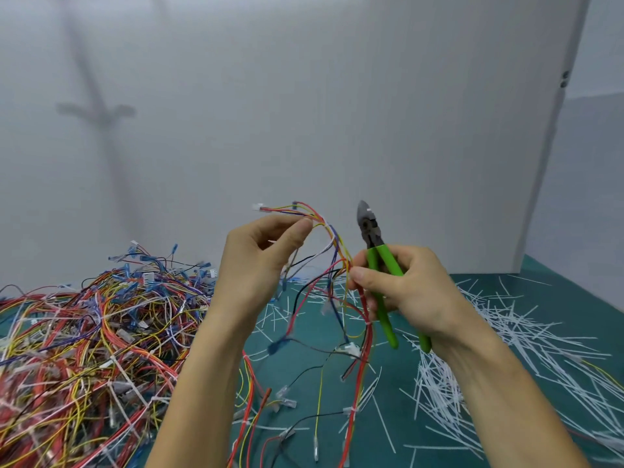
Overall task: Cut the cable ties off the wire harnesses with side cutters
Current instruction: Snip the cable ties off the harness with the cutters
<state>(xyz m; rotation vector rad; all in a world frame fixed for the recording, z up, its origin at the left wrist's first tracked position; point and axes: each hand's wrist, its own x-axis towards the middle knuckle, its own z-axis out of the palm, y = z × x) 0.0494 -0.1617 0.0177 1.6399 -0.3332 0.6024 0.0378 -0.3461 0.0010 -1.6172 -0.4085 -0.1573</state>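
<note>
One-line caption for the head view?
Left hand pinches a wire harness; right hand pinches it too while gripping green side cutters.

My green-handled cutters [370,228] stand jaws-up at 3 o'clock of the raised, dangling multicoloured harness [333,235]; the tied pile [84,332] lies at 8 o'clock.

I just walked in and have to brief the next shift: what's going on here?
A person is holding one wire harness up over the green mat. The left hand pinches its upper wires. The right hand grips green-handled side cutters, tips pointing up and touching no tie, while its thumb also pinches the wires. A heap of harnesses lies to the left, and cut white ties litter the mat to the right.
</note>
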